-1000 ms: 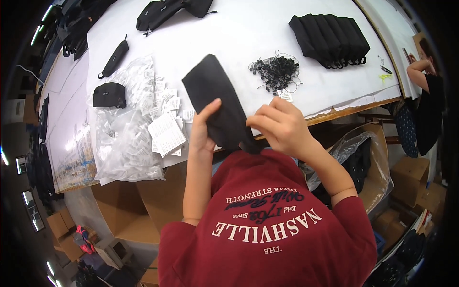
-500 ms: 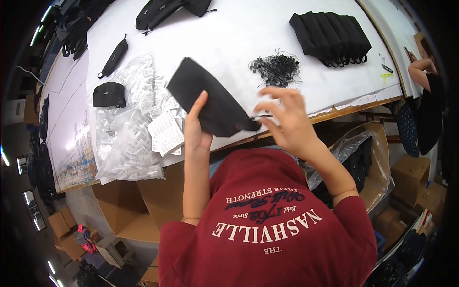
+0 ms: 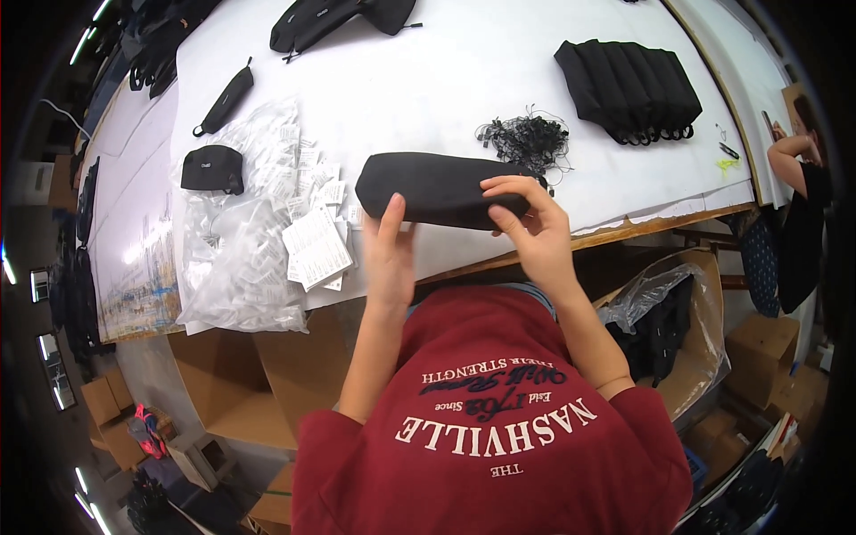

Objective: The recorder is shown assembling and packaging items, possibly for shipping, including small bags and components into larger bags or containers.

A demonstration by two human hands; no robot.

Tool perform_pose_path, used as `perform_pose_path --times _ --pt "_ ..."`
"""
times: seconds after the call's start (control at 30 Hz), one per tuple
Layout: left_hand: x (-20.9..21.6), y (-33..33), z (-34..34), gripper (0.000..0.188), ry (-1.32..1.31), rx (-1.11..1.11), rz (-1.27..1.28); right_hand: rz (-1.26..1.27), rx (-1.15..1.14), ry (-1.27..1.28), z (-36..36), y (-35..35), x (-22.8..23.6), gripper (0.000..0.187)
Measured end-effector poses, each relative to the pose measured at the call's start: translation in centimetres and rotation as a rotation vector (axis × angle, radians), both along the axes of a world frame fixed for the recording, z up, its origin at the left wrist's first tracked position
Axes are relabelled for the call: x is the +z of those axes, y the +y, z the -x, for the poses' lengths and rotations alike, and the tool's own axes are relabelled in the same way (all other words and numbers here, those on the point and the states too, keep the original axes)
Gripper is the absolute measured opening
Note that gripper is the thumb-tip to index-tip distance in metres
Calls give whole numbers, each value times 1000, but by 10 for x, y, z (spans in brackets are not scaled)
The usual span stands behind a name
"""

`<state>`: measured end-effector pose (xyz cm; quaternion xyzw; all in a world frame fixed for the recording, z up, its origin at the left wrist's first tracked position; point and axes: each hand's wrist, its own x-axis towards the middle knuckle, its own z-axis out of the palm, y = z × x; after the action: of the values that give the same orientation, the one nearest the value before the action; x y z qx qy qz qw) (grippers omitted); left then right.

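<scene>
A black zip pouch [image 3: 437, 189] is held nearly level above the near edge of the white table. My left hand [image 3: 390, 254] grips its left end from below, thumb on the near face and fingers hidden underneath. My right hand [image 3: 537, 230] pinches the narrower right end, thumb in front and fingers over the top. Behind that end lies a tangled heap of thin black cords [image 3: 524, 143]. Left of my left hand, white printed cards [image 3: 316, 248] rest in a loose stack against a pile of clear plastic bags [image 3: 234, 267].
Several black pouches stand in a row [image 3: 629, 89] at the back right. A small boxy pouch [image 3: 212, 169], a slim pouch [image 3: 227, 100] and larger black bags [image 3: 334, 20] occupy the left and back. Cardboard boxes [image 3: 234, 388] sit below the table edge. Another person [image 3: 796, 169] is at far right.
The pouch has turned from a steep slant to nearly level and shifted right. My right hand, which was at the small pull on its end, now grips that end.
</scene>
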<state>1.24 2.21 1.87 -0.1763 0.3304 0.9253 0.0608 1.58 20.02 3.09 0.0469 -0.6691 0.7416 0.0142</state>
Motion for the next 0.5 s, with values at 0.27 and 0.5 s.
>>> perform_pose_path --times 0.27,0.5 --pt "2 -29 12 26 367 -134 709 -12 34 -162 12 23 -3 16" --pt "-15 -13 1 15 192 71 892 -93 -77 -206 13 25 -20 11"
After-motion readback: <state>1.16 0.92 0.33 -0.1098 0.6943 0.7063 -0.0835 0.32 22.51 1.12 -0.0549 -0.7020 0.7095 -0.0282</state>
